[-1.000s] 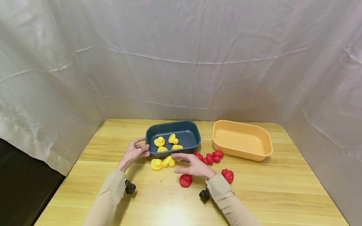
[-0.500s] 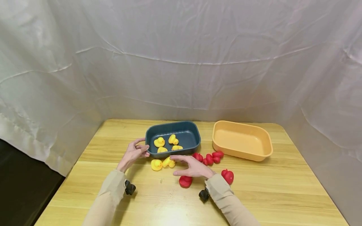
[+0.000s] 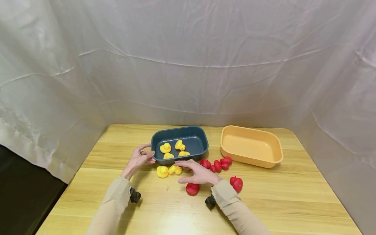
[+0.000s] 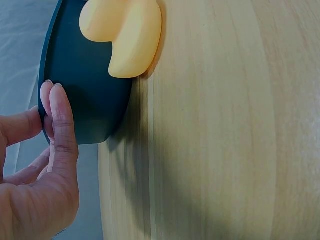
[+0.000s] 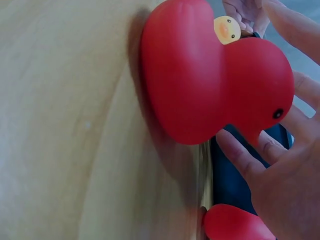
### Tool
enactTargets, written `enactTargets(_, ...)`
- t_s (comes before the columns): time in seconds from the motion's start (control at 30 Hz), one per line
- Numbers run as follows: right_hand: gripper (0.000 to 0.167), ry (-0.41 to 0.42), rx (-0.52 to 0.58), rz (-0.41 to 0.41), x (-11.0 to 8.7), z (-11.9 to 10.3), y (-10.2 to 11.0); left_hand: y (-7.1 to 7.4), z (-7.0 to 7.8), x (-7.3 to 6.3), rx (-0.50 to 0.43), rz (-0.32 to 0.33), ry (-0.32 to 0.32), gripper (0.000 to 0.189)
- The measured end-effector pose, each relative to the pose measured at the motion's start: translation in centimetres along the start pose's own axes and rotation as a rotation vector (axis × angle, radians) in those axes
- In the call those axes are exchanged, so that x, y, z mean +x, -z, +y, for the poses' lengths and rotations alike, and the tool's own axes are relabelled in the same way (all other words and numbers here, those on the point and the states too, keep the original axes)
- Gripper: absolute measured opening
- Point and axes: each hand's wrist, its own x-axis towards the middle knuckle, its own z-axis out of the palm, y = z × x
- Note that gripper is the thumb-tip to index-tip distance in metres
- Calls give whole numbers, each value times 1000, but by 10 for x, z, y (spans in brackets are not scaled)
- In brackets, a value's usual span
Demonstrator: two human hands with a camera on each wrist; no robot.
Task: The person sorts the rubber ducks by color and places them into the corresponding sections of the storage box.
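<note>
My left hand (image 3: 138, 160) pinches the left end of a dark blue tub (image 3: 199, 156), with the tub wall between thumb and fingers in the left wrist view. Inside the tub lie several yellow rubber ducks (image 3: 165, 148). Two more yellow ducks (image 3: 162, 171) sit on the table just in front of it. My right hand (image 3: 201, 173) hovers with thumb and fingers spread apart, its fingertips near the right one of those two ducks. A red rubber duck (image 5: 185, 75) stands on the table beside this hand, partly covered by it in the head view.
An orange tub (image 3: 252, 160) stands at the back right of the wooden table (image 3: 293, 202). Several red ducks (image 3: 217, 165) lie between the tubs' front sides, and one red duck (image 3: 236, 184) lies farther right. Grey curtains (image 3: 188, 65) hang behind the table and along its sides.
My right hand has drifted slightly left and down, nearer the yellow duck in front of the blue tub. My left hand and the tub stay put.
</note>
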Motion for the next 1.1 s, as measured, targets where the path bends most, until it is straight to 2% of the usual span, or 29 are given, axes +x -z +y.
enactTargets(0.2,60,11,-11,17,0,1,-1,0,0,0,-1,-4,1,59)
enactTargets(0.57,52,-57,42,53,-2,0,-1,0,1,0,13,0,9,60)
enactTargets(1.1,46,-12,129,106,-2,6,-2,1,1,0,20,-3,14,59)
